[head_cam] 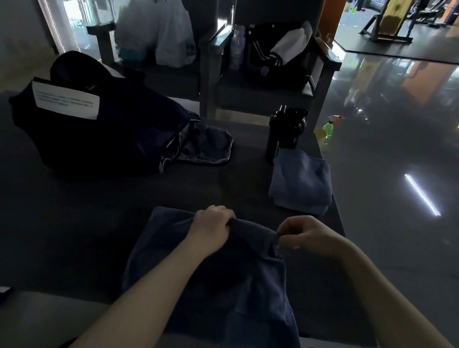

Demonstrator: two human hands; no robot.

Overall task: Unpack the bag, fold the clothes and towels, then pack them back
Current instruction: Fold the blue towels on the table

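A dark blue towel (214, 285) lies on the near middle of the dark table (66, 224) and hangs over its front edge. My left hand (210, 224) grips the towel's far edge near its middle. My right hand (307, 233) pinches the far right corner of the same edge. A dark bag (101, 125) with a white paper label lies open at the far left of the table. A dark garment (208, 147) spills from the bag's mouth. A folded grey-blue towel (300, 180) rests at the far right.
A black shaker bottle (283, 132) stands just behind the folded towel. Beyond the table are two dark chairs: one holds white plastic bags (158, 23), the other a black jacket (276, 49) and a bottle. A green spray bottle (328, 129) stands on the floor to the right.
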